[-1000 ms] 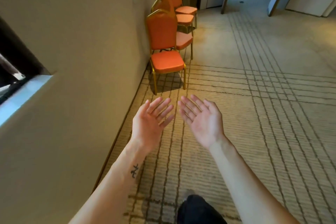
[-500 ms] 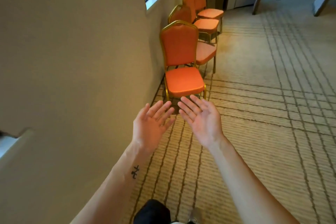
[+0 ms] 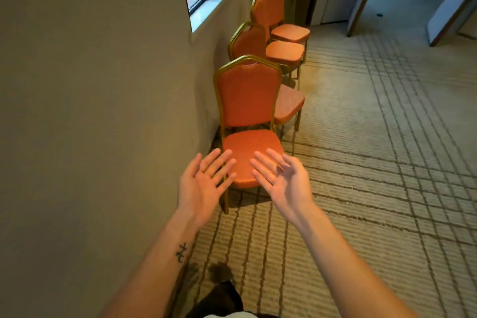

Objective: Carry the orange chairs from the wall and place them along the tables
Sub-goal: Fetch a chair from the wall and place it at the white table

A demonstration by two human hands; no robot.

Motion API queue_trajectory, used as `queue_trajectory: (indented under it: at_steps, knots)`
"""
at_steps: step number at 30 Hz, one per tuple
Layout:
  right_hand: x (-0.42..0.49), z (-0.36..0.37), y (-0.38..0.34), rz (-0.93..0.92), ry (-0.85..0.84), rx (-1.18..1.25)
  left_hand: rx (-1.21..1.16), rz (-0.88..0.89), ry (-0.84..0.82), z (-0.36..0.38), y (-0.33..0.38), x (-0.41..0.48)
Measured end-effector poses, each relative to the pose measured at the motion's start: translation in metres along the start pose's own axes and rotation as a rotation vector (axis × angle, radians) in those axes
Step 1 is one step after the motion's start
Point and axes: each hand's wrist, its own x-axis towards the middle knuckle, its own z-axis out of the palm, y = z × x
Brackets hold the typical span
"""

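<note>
No legible txt; tattoo mark (image 3: 182, 252) on L forearm (image 3: 154, 273) unreadable.

The wall (image 3: 103, 111) is crowding your left along the carpet (image 3: 374, 162) edge, the nearest orange chair (image 3: 247, 100) is blocking straight ahead, more chairs (image 3: 284, 51) are queuing behind it, the right side is lying free.

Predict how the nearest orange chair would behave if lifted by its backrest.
Probably stiff: the nearest orange chair has a gold metal-looking frame. Likely to tip forward if lifted by the back, since the seat juts out. Smooth upholstery may slip; grip the frame.
</note>
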Motion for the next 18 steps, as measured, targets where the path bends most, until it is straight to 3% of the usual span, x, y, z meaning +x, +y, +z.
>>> queue_trajectory:
  at_steps: [10,18]
  knots:
    - [0.212,0.082,-0.074,-0.059,0.078,0.081,0.123,-0.034,-0.109,0.078,0.136,0.233]
    - [0.415,0.093,-0.129,-0.058,0.093,0.085,0.287,-0.042,-0.081,0.120,0.159,0.446]
